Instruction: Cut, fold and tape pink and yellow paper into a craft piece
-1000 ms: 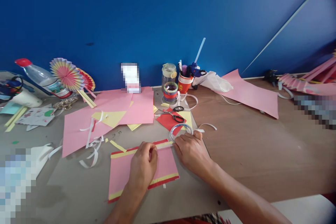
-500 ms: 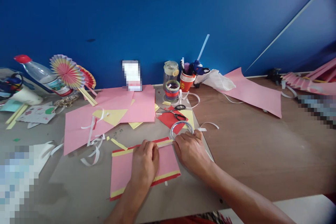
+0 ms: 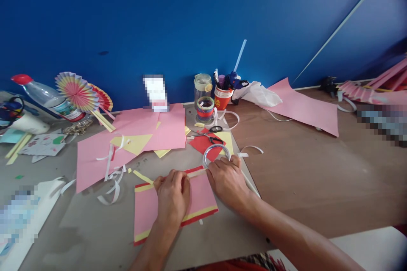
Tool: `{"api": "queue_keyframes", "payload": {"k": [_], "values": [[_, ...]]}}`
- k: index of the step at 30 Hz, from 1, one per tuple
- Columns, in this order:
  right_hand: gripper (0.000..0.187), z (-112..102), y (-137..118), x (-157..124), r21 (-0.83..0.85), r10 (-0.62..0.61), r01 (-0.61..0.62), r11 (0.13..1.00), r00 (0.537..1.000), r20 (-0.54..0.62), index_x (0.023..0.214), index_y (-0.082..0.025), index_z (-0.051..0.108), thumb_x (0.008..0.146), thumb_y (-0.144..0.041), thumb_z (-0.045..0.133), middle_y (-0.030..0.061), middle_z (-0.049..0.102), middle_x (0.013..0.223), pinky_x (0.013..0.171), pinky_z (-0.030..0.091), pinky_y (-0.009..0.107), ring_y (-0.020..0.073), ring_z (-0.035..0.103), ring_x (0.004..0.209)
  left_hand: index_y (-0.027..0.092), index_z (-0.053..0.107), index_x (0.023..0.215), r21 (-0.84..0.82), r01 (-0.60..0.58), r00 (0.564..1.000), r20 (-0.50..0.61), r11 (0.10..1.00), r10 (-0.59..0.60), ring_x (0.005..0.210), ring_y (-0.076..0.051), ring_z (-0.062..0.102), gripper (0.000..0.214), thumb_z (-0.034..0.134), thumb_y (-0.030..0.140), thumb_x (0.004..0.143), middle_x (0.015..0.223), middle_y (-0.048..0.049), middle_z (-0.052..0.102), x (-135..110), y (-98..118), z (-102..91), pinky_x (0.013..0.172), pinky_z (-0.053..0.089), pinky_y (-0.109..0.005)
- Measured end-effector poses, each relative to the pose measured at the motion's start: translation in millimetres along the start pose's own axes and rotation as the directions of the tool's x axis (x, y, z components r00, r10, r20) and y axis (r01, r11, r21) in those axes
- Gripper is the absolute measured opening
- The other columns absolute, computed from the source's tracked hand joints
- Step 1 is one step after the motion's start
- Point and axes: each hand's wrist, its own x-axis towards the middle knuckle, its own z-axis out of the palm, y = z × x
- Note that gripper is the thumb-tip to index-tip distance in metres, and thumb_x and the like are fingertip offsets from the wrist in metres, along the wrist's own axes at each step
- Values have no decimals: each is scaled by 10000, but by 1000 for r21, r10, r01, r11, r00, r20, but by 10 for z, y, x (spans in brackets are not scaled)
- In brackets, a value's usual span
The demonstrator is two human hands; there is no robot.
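Note:
A pink paper sheet (image 3: 202, 194) with yellow and red strips along its top and bottom edges lies flat in front of me. My left hand (image 3: 173, 192) rests on its upper middle, fingers curled down near the top border; what they pinch, if anything, is hidden. Closed around the near side of a roll of tape (image 3: 205, 156), my right hand (image 3: 227, 178) sits at the sheet's upper right corner. A pale strip runs along the top border between both hands. Scissors (image 3: 211, 137) lie on red paper (image 3: 200, 146) just beyond the roll.
Pink sheets (image 3: 95, 156) and curled white strips (image 3: 116, 186) lie left. Along the blue wall stand a tilted bottle (image 3: 41, 93), a pleated paper fan (image 3: 76, 92), a phone-like screen (image 3: 155, 93), a jar (image 3: 202, 84) and a red cup (image 3: 221, 99). More pink paper (image 3: 305, 108) lies right.
The view has shifted slightly. My left hand has edged left along the top border, its thumb side still over the sheet. My right hand stays with the tape roll at the corner.

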Motion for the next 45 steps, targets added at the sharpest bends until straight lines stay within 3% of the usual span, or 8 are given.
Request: {"api": "queue_keyframes", "payload": {"k": [4,10,15,23,27,32,38,45], "values": [[231,-59,8,6,28,-9,11,1000,997,-81,670,-168,559,889,-144,489,40,619,647,781,221,356,174,521,692,216,549,773,-88,-10,1000,-18,996,8,567,-143,568,133,480,161,872,711,23,628,25,-16,-42,806,306,-359],[254,-128,19,24,74,-17,35,997,973,-228,719,-175,573,938,-197,447,30,621,661,768,227,340,169,519,684,218,548,876,-190,-85,994,-86,978,69,809,-188,638,133,429,186,926,878,-27,691,65,-53,-115,814,315,-358],[276,-98,42,26,54,-42,61,997,953,-301,712,-180,564,952,-217,432,22,611,643,755,225,337,169,516,680,228,555,948,-130,-149,989,-14,980,149,801,-183,659,157,411,168,940,919,-19,727,32,-78,-88,831,293,-376],[207,-77,121,4,70,-46,64,995,971,-234,770,-189,548,945,-215,439,21,620,711,785,226,348,176,520,731,211,482,888,-204,-112,991,53,973,125,625,-166,646,121,387,172,951,721,22,699,13,-3,-100,822,293,-382],[188,-84,133,1,97,-37,60,993,973,-226,780,-187,546,938,-206,446,20,617,718,773,225,344,171,516,733,209,505,954,-218,-141,990,-26,966,139,678,-181,659,87,421,190,943,777,2,710,22,4,-120,826,307,-381],[220,-86,133,5,150,-45,84,985,967,-249,743,-179,547,933,-215,443,15,597,681,734,225,336,164,508,707,219,545,894,-289,-148,988,-90,946,127,739,-181,630,56,497,222,923,790,1,675,62,1,-181,780,363,-343],[179,-86,100,10,225,-75,148,963,949,-305,729,-174,585,867,-173,472,14,583,633,693,222,336,167,521,672,218,549,888,-334,-163,978,-178,928,108,873,-187,629,61,508,188,922,876,-19,665,89,-24,-227,830,389,-340],[100,-147,64,16,336,-94,213,918,937,-338,760,-183,605,811,-168,520,-4,596,621,707,225,338,159,543,664,220,547,865,-331,-161,974,-207,930,95,875,-191,636,81,497,204,927,877,-22,672,95,-38,-217,831,400,-346]]}}
